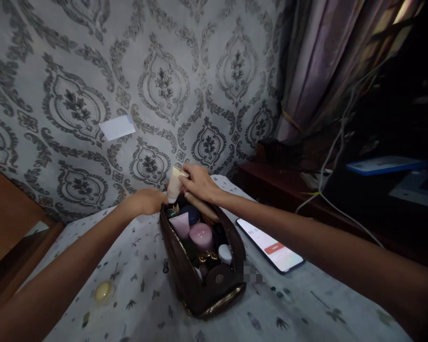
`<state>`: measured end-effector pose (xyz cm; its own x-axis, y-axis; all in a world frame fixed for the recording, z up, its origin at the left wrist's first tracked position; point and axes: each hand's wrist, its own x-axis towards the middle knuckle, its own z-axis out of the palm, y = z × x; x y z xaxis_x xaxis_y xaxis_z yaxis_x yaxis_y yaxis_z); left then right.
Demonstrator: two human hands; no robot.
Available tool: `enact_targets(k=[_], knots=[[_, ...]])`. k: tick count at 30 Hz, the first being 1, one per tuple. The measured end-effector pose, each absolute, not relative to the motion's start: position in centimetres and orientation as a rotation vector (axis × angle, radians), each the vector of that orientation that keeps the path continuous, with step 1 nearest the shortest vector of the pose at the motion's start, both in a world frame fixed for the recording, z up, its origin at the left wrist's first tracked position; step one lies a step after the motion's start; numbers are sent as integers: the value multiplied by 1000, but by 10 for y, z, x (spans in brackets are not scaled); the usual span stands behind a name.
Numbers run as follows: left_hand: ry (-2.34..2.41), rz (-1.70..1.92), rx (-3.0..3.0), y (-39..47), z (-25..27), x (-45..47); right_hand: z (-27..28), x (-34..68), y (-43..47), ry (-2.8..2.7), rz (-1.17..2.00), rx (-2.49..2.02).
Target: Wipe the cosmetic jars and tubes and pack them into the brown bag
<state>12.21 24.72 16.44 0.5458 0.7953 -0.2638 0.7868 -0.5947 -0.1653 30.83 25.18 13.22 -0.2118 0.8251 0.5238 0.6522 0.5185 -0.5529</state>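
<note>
A dark brown zip cosmetic bag (176, 266) stands unzipped on the patterned sheet, full of toiletries. My right hand (199, 183) is closed on a small cream-coloured tube (174, 186), held cap down over the bag's far end. My left hand (148, 202) is closed at the bag's far left rim, fingertips partly hidden. Inside the bag lie a pale pink tube (180, 225), a round pink container (201, 237), a dark blue round lid (191, 214), a white cap (225, 254) and a gold-coloured item (207, 257).
A lit phone (271, 244) lies right of the bag. A small yellowish round jar (104, 291) sits to the left on the sheet (135, 308). White cables (337, 147) hang at the right by a dark red surface (251, 175). A patterned wall (199, 71) rises behind.
</note>
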Motion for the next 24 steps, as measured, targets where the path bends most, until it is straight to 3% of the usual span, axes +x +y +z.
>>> enact_targets(k=[5,12,17,24], knots=[[-1428,572,-2577,236,169,129,138,306,253,-1954,265,-1208],[-1493,661,-2869,261,171,123,140,315,260,-1848,384,-1164],[-1821,918,-2836,285,173,133,138,321,260,-1805,516,-1146],[-1840,1180,-2853,301,169,143,130,322,263,-1790,538,-1101]])
